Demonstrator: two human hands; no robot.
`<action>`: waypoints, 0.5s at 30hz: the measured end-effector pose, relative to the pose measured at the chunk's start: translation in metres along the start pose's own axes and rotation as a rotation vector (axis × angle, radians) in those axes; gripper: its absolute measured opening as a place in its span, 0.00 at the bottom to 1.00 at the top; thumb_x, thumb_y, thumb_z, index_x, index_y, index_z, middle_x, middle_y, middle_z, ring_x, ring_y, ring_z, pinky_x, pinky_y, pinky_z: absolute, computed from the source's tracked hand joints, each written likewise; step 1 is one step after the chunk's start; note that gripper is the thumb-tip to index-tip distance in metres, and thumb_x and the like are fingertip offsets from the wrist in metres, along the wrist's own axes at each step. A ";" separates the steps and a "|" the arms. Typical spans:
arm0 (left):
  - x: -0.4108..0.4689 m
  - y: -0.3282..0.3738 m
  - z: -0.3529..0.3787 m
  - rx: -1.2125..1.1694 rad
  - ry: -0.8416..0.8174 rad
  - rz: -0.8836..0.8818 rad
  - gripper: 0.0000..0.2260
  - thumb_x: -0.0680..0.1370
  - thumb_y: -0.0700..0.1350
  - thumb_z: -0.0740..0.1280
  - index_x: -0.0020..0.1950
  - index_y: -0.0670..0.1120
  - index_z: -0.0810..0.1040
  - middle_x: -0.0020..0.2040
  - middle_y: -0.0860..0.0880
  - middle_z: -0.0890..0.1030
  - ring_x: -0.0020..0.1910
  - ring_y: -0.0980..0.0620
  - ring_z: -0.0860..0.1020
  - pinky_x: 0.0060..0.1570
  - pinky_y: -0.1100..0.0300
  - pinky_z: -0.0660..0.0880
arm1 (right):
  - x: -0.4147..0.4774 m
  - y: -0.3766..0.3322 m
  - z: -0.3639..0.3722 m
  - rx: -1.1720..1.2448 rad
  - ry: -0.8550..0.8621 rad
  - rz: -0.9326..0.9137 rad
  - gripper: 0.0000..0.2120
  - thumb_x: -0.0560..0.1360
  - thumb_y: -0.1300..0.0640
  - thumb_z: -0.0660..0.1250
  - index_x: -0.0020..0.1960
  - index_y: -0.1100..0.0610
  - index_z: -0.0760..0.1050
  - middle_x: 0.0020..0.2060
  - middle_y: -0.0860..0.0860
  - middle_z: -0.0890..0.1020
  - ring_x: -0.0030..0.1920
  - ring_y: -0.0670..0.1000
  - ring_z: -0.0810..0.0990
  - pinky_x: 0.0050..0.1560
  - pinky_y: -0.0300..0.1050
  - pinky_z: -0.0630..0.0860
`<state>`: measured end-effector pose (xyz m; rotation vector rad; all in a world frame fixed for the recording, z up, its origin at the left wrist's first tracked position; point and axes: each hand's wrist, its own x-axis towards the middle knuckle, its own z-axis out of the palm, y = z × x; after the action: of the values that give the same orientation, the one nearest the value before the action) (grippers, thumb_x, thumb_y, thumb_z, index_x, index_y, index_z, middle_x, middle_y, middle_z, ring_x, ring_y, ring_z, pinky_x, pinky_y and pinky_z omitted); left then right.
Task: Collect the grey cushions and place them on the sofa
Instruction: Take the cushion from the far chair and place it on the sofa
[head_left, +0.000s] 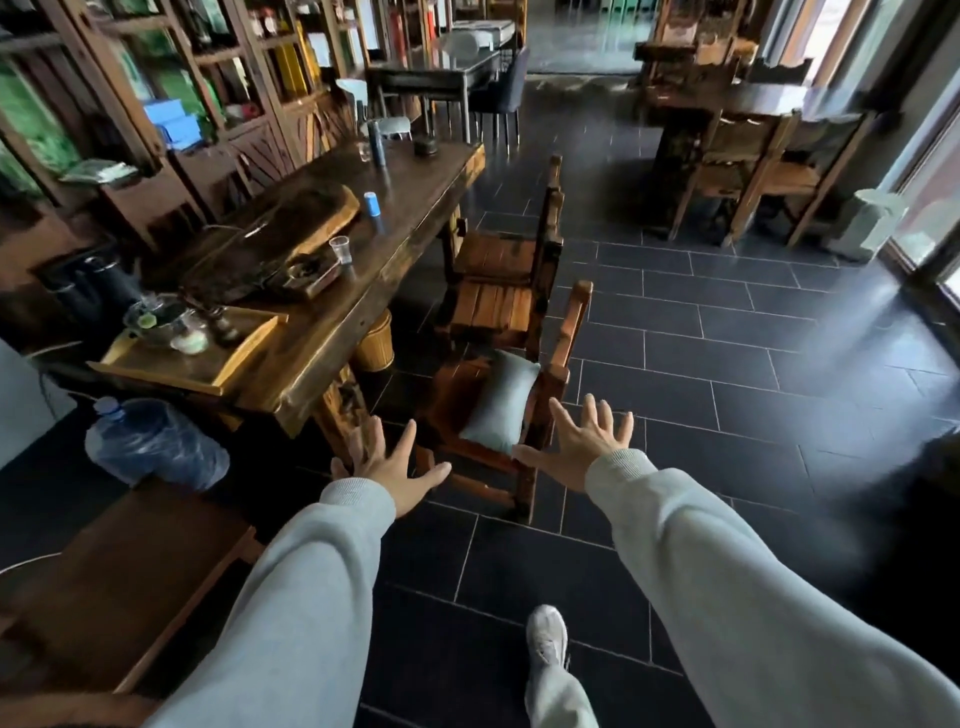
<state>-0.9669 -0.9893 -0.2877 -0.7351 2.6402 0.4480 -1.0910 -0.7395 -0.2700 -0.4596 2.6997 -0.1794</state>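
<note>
Grey cushion leans upright against the backrest of the nearest wooden chair, on its seat, beside the long wooden table. Your left hand is open, fingers spread, empty, just left of the chair. Your right hand is open too, fingers splayed, holding nothing, close to the cushion's lower right corner; contact unclear. Two more wooden chairs line up behind. A tea tray sits on the table; a water jug lies on its side near the table's end. Dark tiled floor.

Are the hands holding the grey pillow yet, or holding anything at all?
Nothing is held. The left hand and right hand are open, fingers spread, short of the grey cushion on the chair.
</note>
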 end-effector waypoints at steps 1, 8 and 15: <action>0.023 0.006 -0.002 0.002 -0.002 0.000 0.42 0.76 0.76 0.53 0.83 0.63 0.39 0.83 0.47 0.30 0.81 0.41 0.30 0.78 0.32 0.39 | 0.027 0.001 -0.004 0.019 -0.003 0.005 0.53 0.68 0.16 0.51 0.85 0.40 0.42 0.85 0.59 0.42 0.84 0.62 0.37 0.76 0.70 0.32; 0.172 0.050 -0.029 0.028 -0.054 -0.044 0.43 0.75 0.77 0.54 0.84 0.62 0.40 0.84 0.47 0.31 0.82 0.41 0.31 0.78 0.34 0.41 | 0.201 0.000 -0.034 0.171 -0.102 0.031 0.58 0.60 0.13 0.46 0.84 0.40 0.48 0.85 0.58 0.45 0.84 0.64 0.45 0.78 0.70 0.42; 0.290 0.102 -0.081 0.003 -0.081 -0.010 0.43 0.77 0.73 0.59 0.84 0.61 0.42 0.84 0.49 0.31 0.82 0.43 0.30 0.79 0.35 0.45 | 0.333 -0.008 -0.071 0.382 -0.249 0.073 0.52 0.69 0.17 0.52 0.85 0.40 0.43 0.85 0.58 0.43 0.83 0.65 0.50 0.77 0.68 0.56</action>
<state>-1.2749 -1.0630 -0.3177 -0.7142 2.5602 0.4610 -1.4067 -0.8567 -0.3235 -0.2479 2.3590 -0.5652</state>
